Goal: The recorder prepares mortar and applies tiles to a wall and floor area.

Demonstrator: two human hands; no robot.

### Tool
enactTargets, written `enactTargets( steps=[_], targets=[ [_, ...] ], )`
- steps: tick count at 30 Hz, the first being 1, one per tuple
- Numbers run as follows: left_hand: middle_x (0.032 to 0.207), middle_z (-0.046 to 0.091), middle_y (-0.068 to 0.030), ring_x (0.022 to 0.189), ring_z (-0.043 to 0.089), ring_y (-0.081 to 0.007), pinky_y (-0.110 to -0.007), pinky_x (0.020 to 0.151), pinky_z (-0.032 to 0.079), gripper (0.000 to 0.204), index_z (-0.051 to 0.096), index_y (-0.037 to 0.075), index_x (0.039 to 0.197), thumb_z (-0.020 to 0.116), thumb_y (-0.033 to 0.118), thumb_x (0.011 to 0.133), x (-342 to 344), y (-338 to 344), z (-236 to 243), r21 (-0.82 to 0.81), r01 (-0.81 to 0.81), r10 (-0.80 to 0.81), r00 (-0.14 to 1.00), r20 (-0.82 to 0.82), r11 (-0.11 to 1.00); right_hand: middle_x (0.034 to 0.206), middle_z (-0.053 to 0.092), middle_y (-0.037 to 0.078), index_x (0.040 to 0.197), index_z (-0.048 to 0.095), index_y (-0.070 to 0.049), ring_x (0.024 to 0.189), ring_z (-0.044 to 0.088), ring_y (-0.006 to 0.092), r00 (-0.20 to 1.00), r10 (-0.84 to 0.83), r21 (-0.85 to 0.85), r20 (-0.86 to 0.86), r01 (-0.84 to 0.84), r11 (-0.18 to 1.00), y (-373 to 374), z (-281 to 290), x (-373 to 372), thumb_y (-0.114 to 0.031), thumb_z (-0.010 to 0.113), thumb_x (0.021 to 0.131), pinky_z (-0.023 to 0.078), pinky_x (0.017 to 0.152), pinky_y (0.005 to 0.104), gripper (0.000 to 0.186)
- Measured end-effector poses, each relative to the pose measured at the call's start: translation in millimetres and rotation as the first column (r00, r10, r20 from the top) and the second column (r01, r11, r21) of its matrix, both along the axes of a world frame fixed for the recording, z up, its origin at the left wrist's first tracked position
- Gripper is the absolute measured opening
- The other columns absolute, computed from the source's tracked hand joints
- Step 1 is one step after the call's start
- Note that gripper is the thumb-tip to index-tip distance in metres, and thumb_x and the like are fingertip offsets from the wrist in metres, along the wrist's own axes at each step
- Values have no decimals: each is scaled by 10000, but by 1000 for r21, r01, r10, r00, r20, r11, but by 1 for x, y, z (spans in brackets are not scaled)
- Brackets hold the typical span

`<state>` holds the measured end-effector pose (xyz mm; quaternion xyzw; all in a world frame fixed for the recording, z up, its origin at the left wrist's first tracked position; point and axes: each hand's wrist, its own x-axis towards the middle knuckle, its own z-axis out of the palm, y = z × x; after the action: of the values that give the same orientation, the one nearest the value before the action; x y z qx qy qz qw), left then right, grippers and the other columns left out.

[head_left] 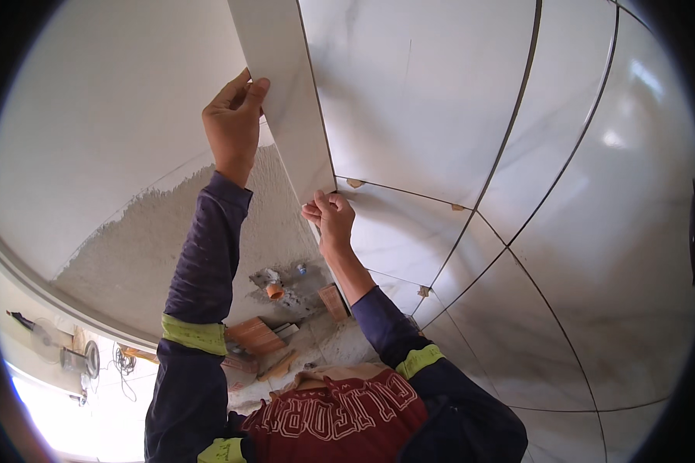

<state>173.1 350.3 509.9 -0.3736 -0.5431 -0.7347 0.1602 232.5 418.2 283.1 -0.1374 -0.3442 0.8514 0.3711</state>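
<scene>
White tiled wall [425, 92] fills the right, and right alongside it, here's the long narrow tile [282, 92]! Left hand [234, 123] pinches its left edge; right hand [334, 220] curls at the lower end, grip unclear. Orange pipe [275, 291] below.

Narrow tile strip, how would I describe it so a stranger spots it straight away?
Start at the wall of large glossy white tiles on the picture's right. Along its left side, running down from the top, is the narrow tile strip, the left hand gripping its left edge. Unlike its broad neighbours, it is long and slim.
</scene>
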Motion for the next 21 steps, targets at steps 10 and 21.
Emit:
enactTargets(
  steps=[10,21],
  targets=[
    [897,665,-88,781,633,-119,-247,680,541,525,472,-60,1334,672,73,867,3,-7,-26,-229,-73,68,997,-29,971,791,609,90,868,555,-12,699,644,185,1000,25,-27,-4,-25,999,-2,7,5,-172,637,916,592,686,350,186],
    [807,686,-61,664,586,-72,-225,599,496,464,568,35,1290,691,53,843,7,-2,-23,-142,-27,30,999,17,989,764,620,94,834,559,2,654,638,174,1000,28,-6,-8,-28,1000,6,4,2,-151,630,910,584,633,315,185]
  ],
)
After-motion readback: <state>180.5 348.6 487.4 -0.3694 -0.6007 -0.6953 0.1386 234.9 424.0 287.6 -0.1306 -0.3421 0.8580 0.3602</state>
